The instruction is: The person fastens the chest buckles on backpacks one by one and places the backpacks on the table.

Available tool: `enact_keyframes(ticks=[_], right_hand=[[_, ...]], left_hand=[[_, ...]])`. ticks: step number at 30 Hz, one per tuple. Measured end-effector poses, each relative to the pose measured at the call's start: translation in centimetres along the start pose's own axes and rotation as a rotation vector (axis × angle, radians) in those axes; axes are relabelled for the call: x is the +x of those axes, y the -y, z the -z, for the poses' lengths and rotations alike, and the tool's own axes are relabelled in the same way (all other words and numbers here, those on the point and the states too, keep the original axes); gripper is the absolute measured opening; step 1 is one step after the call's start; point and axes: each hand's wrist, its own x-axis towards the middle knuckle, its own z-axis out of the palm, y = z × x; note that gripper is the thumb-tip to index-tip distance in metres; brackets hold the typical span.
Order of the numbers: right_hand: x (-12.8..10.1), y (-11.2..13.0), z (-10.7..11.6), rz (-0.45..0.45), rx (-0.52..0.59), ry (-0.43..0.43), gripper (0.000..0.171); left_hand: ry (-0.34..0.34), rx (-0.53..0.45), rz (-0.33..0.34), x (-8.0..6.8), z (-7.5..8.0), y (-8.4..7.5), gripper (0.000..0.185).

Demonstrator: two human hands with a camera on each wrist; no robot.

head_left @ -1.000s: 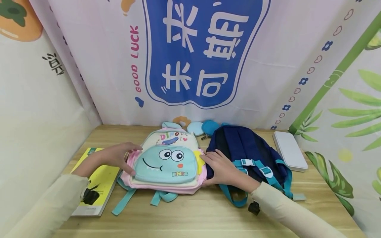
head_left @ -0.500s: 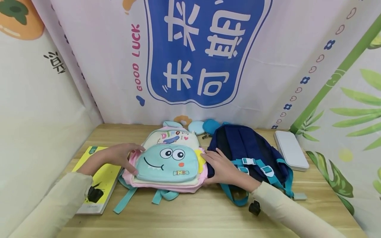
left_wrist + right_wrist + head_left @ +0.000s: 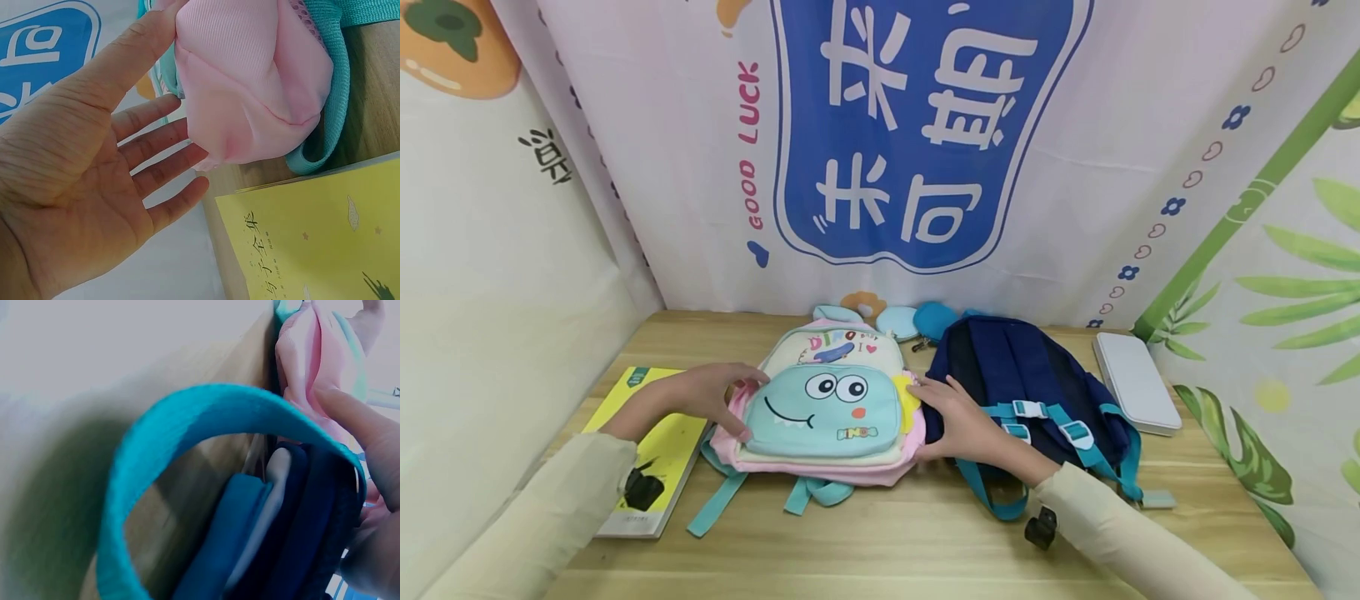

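"DINO" is read on the front pocket of the pink-and-teal backpack [image 3: 823, 412], lying mid-table between the yellow book [image 3: 651, 450] and the navy backpack [image 3: 1022, 392]; "GOOD LUCK" is printed on the backdrop banner [image 3: 925, 133]. The left hand [image 3: 703, 398] is laid flat against its left side with fingers spread and straight, and the right hand [image 3: 958, 425] is pressed against its right side, fingers extended. Versus 1 s ago, hands and bag are essentially unmoved; only the view is shifted slightly.

Matt cloth backpack [image 3: 827, 408], grained wood table [image 3: 895, 542]
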Motion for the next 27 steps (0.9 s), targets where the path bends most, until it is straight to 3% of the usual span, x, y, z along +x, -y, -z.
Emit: enact_keyframes(ticks=[14, 21, 27], right_hand=[[0.2, 1.0, 0.6, -0.141, 0.284, -0.13, 0.091], [0.4, 1.9, 0.9, -0.22, 0.294, -0.188, 0.093], [0.3, 2.0, 0.9, -0.269, 0.363, -0.169, 0.092]], left_hand=[[0.034, -0.021, 0.018, -0.1, 0.1, 0.1, 0.089], [0.042, -0.027, 0.021, 0.1, 0.3, 0.2, 0.09], [0.052, -0.031, 0.02, 0.3, 0.2, 0.1, 0.091]])
